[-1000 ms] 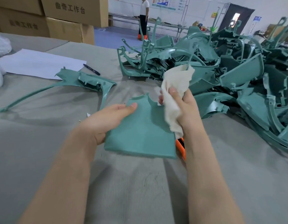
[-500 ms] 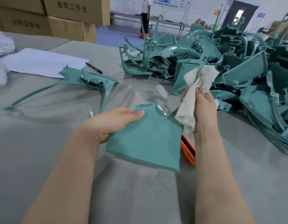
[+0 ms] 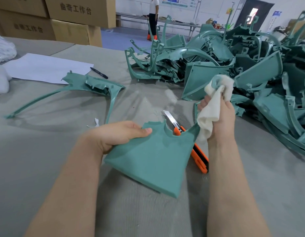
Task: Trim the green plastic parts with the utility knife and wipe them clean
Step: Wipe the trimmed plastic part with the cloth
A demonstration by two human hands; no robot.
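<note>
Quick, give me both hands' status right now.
Left hand: grips the green plastic panel at its left edge.
Right hand: holds the white cloth, bunched in its fingers.

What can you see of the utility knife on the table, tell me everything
The utility knife has an orange handle with a black strip and a silver blade slid out. It lies flat on the grey table, blade pointing away from the person. The green panel, held by the left hand, hides its middle. The right hand, gripping a white cloth, is beside it; neither of the hands touches it.
</note>
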